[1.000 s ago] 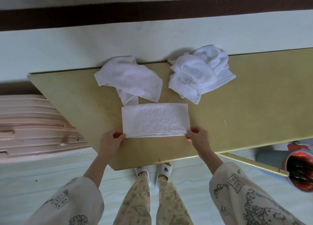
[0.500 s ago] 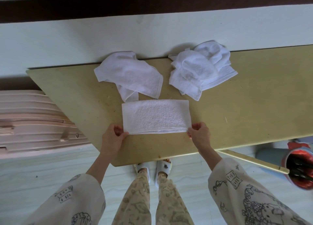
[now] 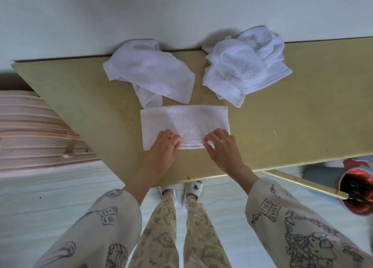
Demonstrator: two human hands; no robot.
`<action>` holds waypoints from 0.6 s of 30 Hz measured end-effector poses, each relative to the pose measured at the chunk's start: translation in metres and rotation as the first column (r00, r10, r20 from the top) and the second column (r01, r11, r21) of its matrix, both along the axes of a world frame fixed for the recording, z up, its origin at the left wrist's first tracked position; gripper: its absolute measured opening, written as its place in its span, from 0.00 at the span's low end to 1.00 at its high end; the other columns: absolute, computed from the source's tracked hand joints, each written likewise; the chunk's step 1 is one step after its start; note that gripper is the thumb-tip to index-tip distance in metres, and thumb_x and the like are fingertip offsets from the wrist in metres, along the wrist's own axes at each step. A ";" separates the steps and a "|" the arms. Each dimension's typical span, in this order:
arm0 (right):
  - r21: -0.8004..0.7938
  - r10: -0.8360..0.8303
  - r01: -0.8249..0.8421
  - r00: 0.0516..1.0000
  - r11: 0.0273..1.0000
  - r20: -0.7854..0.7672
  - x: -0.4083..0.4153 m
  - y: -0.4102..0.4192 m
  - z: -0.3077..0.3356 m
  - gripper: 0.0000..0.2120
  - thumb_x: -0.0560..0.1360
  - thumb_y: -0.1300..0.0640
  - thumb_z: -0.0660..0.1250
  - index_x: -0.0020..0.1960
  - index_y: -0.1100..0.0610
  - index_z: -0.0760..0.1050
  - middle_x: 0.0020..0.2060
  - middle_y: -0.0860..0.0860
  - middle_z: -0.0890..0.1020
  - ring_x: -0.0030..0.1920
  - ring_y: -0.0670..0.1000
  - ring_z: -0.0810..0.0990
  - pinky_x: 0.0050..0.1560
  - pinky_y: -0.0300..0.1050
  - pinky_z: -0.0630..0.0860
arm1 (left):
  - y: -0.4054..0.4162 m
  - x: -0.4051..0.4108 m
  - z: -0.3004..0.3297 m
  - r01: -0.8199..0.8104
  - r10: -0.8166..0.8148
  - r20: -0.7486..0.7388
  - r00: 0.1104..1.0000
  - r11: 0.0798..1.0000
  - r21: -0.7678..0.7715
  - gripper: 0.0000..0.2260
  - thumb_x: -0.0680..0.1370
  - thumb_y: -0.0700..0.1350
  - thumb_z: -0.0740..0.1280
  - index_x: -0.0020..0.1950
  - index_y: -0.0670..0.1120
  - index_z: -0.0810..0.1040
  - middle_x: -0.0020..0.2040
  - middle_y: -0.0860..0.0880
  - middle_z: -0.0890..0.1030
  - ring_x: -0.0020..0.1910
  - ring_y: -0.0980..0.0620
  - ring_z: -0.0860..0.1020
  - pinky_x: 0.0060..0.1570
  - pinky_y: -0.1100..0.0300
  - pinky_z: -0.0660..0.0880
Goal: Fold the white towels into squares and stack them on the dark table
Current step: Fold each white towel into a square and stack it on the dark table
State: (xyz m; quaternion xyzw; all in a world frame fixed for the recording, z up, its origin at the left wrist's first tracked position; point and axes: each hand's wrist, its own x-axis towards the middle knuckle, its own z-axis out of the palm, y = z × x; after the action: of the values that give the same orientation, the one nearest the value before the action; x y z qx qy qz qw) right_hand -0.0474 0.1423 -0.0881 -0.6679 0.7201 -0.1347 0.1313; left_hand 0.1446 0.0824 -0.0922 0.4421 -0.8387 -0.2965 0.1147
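White terry strip (image 3: 184, 124) lies mid-table (image 3: 302, 116); my left hand (image 3: 163, 146) and right hand (image 3: 220, 144) have slid inward from its ends, now pinching its near edge, so I judge the squaring fold comes next

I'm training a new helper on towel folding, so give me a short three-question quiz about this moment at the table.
1. True or false: the folded towel under the hands is already a square.
2. How many loose towel heaps lie beyond it on the table? A) one B) two C) four
3. Fill in: the left hand and the right hand both touch the folded towel along its ____ edge.

Key:
1. False; it is a long rectangle.
2. B; the left crumpled towel and the right towel pile.
3. Near; the edge closest to the person.
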 end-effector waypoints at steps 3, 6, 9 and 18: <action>-0.007 0.016 -0.016 1.000 1.000 -0.015 -0.003 -0.003 -0.004 0.04 0.69 0.63 0.70 0.38 0.57 0.76 0.36 0.53 0.77 0.34 0.56 0.76 0.33 0.47 0.71 | -0.002 0.001 -0.005 0.029 -0.030 -0.014 0.999 0.999 -0.021 0.01 0.74 0.35 0.68 0.43 0.39 0.77 0.41 0.43 0.75 0.41 0.47 0.73 0.37 0.61 0.70; -0.007 0.054 -0.055 0.997 0.998 -0.050 -0.006 -0.002 -0.006 0.09 0.74 0.58 0.57 0.39 0.57 0.74 0.36 0.52 0.76 0.34 0.55 0.75 0.32 0.47 0.70 | -0.003 0.003 -0.005 0.043 -0.044 -0.022 0.999 0.998 -0.038 0.02 0.75 0.37 0.66 0.43 0.39 0.76 0.41 0.43 0.75 0.41 0.48 0.72 0.37 0.60 0.72; -0.022 0.097 -0.099 0.994 0.995 -0.057 -0.007 0.001 -0.003 0.09 0.75 0.58 0.55 0.41 0.58 0.72 0.36 0.52 0.75 0.34 0.54 0.73 0.31 0.48 0.70 | -0.002 0.004 -0.003 0.051 -0.053 -0.029 0.998 0.997 -0.050 0.04 0.76 0.39 0.63 0.43 0.40 0.75 0.42 0.44 0.74 0.41 0.49 0.71 0.36 0.60 0.74; -0.132 0.270 -0.302 0.938 0.944 -0.216 -0.014 0.014 -0.013 0.17 0.63 0.71 0.70 0.44 0.57 0.67 0.39 0.52 0.76 0.36 0.53 0.72 0.39 0.45 0.65 | 0.004 0.010 -0.008 0.088 -0.092 -0.058 0.994 0.993 -0.076 0.03 0.76 0.41 0.63 0.43 0.44 0.74 0.45 0.45 0.74 0.46 0.51 0.68 0.42 0.61 0.73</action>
State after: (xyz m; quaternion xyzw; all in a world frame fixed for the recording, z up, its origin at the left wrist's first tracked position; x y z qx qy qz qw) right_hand -0.0616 0.1563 -0.1012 -0.7843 0.6108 -0.1063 0.0234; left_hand 0.1548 0.0868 -0.1000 0.3901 -0.8642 -0.2837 0.1429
